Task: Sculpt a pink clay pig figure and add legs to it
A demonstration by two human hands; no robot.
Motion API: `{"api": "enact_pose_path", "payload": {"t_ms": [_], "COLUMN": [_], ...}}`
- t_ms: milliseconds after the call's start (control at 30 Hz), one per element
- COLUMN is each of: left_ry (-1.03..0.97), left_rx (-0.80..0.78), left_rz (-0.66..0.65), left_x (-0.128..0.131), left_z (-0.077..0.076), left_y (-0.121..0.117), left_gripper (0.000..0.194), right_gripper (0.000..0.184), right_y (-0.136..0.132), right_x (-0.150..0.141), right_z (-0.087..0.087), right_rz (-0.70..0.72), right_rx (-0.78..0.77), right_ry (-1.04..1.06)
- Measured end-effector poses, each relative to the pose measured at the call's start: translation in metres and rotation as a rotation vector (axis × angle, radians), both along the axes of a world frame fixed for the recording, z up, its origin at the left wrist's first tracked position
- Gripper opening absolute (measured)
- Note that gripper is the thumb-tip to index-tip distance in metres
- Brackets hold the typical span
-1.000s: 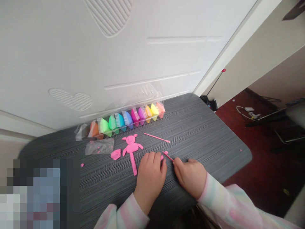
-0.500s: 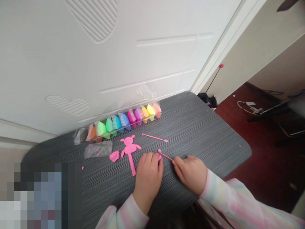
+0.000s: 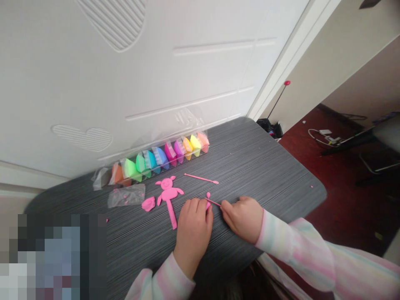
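Note:
My left hand (image 3: 194,227) rests on the table, its fingers closed around a small piece of pink clay (image 3: 208,205). A rounded pink end sticks up beyond the fingers. My right hand (image 3: 243,218) pinches a thin pink modelling tool (image 3: 213,202), whose tip lies across the clay at my left fingers. To the left of my left hand lies a flat pink clay figure (image 3: 169,193) with ears, a face, arms and one long strip below the body. A pink clay lump (image 3: 148,204) sits beside it. A second pink modelling tool (image 3: 201,178) lies above my hands.
A clear tray (image 3: 175,166) of bagged clay in several colours runs along the back of the dark table (image 3: 265,166), near a white panel (image 3: 187,75). An opened clear bag (image 3: 126,196) lies in front of it. The lower left corner is blurred out.
The tool in my right hand has shifted from the clay's rounded end down to just below it. My right hand has moved slightly up and left; the view has shifted a little.

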State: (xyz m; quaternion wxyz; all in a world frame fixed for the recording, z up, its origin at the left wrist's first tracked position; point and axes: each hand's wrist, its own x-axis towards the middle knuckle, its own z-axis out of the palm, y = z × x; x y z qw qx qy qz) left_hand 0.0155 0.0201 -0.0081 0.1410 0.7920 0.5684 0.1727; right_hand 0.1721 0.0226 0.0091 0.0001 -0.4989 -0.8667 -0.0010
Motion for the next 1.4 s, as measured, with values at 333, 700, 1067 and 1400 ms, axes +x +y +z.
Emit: {"api": "enact_pose_path", "payload": {"t_ms": [333,700,1067,1400], "left_ry": [0.003,-0.183,-0.220,0.020], "left_rx": [-0.042,-0.167,-0.105,0.054], "left_rz": [0.005,0.025,0.119,0.459], "left_x": [0.001,0.002,-0.037,-0.122], "left_z": [0.005,0.014,0.038,0.017], "left_y": [-0.001,0.025,0.025,0.011], "left_gripper": [0.011,0.023,0.018,0.029], "right_gripper": [0.029,0.033,0.024,0.028], "right_y": [-0.005,-0.011,0.008,0.017], "right_x": [0.015,0.041,0.067,0.056], "right_z": [-0.003,-0.011,-0.032,-0.024], "right_rz": [-0.015,-0.034,-0.166,-0.230], "right_rx": [-0.004,0.076,0.233,0.222], "right_ry": [0.081,0.365,0.255,0.170]}}
